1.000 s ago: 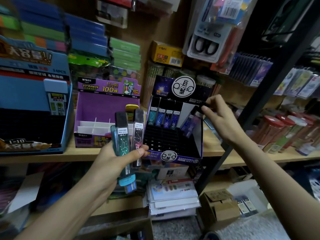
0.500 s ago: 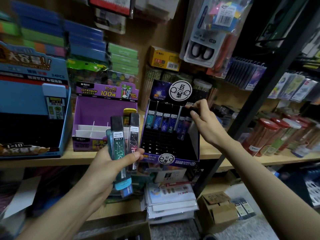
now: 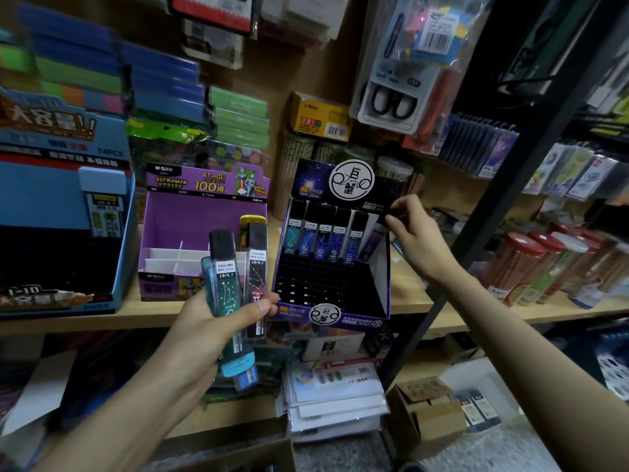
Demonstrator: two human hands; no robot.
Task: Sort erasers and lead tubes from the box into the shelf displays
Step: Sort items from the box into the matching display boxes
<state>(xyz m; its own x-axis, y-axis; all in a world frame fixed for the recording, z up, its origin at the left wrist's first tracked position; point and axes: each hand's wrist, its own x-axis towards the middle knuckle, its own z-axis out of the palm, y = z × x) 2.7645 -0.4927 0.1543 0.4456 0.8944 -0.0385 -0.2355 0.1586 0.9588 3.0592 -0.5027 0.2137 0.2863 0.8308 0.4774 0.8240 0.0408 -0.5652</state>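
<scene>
L hand closed on a bunch of lead tubes, held upright in front of the shelf, thumb across the front. Front tube teal w/ black cap, label 2B/0.7; beside it a black one, same label; a yellow-capped tube behind. Teal and blue ends stick out below the palm. Exact count in the bunch: can't tell.

R hand at top right corner of the dark purple display box, fingers pinched shut on the black cap of a purple lead tube. That tube leans tilted at the right end of the back row, lower end inside the box; seated in a slot or not: can't tell.

Back row: 5 tubes upright side by side, left of the tilted one. Rows in front show open black slots.

Display box sits on the wooden shelf. Just left of it, purple display box w/ white dividers. Further left, big blue box. Red-lidded jars on the shelf to the right. Cardboard box low down, lower right.
</scene>
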